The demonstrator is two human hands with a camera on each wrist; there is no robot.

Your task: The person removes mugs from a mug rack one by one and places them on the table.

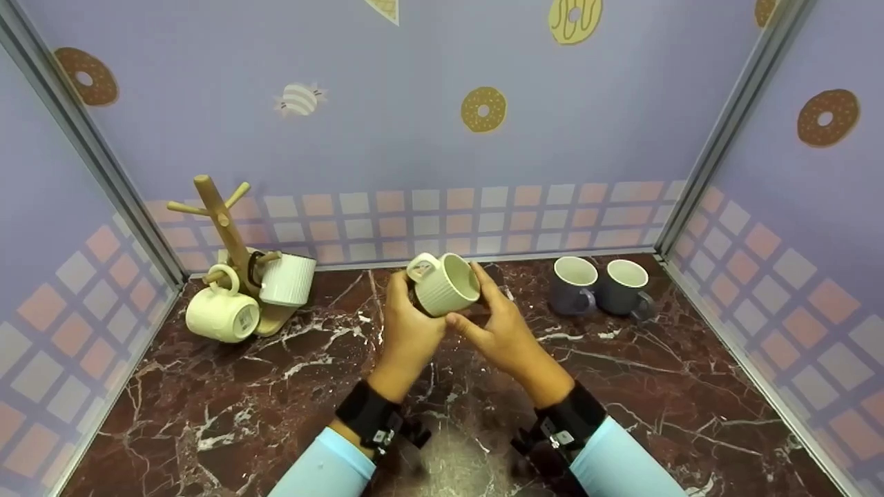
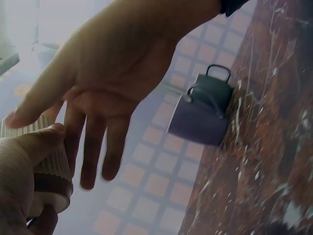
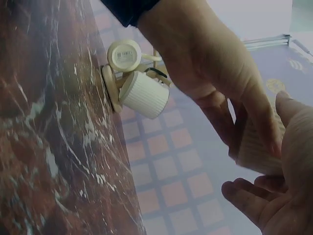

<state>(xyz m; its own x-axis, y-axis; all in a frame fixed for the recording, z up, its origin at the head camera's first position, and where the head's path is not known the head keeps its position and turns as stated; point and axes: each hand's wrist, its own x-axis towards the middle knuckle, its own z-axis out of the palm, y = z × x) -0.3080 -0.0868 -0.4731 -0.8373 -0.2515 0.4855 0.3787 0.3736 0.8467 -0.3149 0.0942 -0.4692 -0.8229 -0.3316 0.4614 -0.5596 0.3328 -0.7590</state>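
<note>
My left hand point(image 1: 409, 328) grips a pale ribbed mug point(image 1: 442, 288) from its left and underside, lifted above the dark marbled counter. The mug is tilted, its mouth facing right and its handle up at the left. At the mouth side, my right hand point(image 1: 504, 331) has its fingers extended, with fingertips and thumb close to or touching the rim. In the left wrist view, the right hand's fingers point(image 2: 95, 142) are straight and spread. The right wrist view shows part of the mug point(image 3: 257, 147) between both hands.
On the left stands a wooden mug tree point(image 1: 228, 221). A cream mug point(image 1: 221, 314) and a white ribbed mug point(image 1: 289, 279) hang on it; bare pegs show higher up. At the back right, two dark mugs point(image 1: 573, 293) with pale insides stand upright side by side. Patterned walls enclose the counter.
</note>
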